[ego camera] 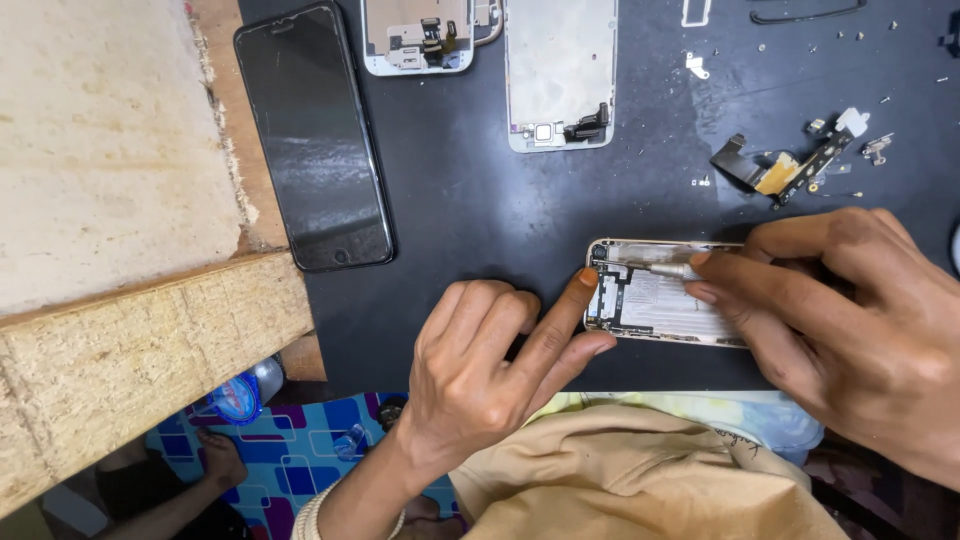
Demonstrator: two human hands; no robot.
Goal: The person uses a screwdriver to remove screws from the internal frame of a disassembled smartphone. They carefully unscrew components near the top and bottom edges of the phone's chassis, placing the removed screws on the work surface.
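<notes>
An opened phone body (655,300) with a gold rim lies flat on the dark work mat (480,200), its insides showing. My left hand (490,365) rests at its left end, two fingertips pressing on the edge of the frame. My right hand (850,320) covers the phone's right half and pinches a thin metal screwdriver (668,268), whose tip sits in the upper left corner of the phone's interior.
A black phone screen (312,135) lies at the mat's left edge. Two white display assemblies (558,75) lie face down at the top. A flex cable part (785,165) and tiny screws sit upper right. A rough wooden board (110,200) borders the left.
</notes>
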